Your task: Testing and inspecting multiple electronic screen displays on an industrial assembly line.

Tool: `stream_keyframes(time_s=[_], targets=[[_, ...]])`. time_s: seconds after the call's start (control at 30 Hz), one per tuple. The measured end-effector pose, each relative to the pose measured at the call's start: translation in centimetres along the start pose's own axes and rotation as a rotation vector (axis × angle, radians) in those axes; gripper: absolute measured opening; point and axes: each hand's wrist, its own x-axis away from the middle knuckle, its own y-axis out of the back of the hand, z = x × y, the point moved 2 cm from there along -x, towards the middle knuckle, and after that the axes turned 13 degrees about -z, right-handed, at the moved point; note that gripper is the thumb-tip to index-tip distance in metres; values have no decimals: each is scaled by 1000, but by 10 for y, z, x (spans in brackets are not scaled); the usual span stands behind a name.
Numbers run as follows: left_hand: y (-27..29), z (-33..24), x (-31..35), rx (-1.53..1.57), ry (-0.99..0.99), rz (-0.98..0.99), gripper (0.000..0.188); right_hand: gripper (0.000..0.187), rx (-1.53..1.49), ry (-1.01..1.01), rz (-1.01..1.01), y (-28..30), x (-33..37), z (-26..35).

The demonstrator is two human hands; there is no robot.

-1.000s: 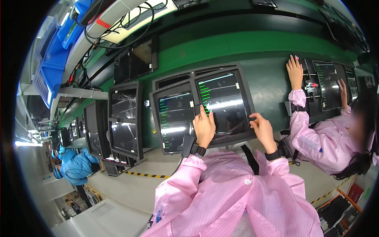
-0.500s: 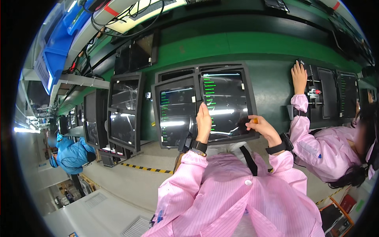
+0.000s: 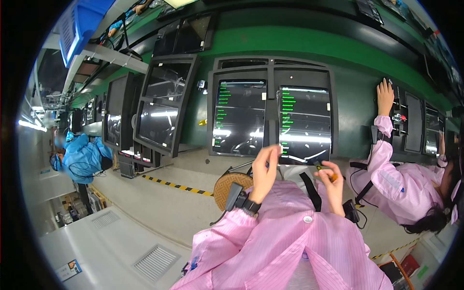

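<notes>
A: Head view first. What do you see?

B: I see my left hand (image 3: 265, 170) up in front of the right-hand screen (image 3: 304, 124). The fingers are bent, and the tips pinch something small and pale. I cannot tell what it is.

A: And the other one?

B: My right hand (image 3: 333, 181) is lower and a little to the right. It is curled shut around a small tool with a yellow and orange grip (image 3: 326, 171).

A: Where is the screen from your hands?

B: Straight ahead and just above them. My left hand is nearer to its bottom edge. The left-hand screen (image 3: 239, 117) stands right beside it in the same dark frame.

A: Which way does the screen run?

B: It is tall, so its long side goes up and down. Its face points at me, with green lines on it.

A: And the tool?

B: It lies tilted, its dark tip up and to the left, toward my left hand.

A: Anyone else?

B: A co-worker's hand (image 3: 385, 94) rests on the next rack to the right.
</notes>
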Motion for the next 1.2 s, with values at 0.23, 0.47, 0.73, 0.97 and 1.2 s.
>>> stream_keyframes(time_s=[0.23,0.47,0.73,0.97,1.2], targets=[[32,43,68,403,471,-6,20,20,-30,16,190,-99,39,-34],[51,92,64,403,435,-192,16,20,169,84,329,-122,35,-57],[51,105,29,329,349,-147,16,35,102,-131,292,-160,12,-63],[45,108,22,356,419,-116,15,29,5,-159,50,-175,10,-68],[40,113,21,390,427,-120,14,27,-20,-189,14,-172,6,-73]])
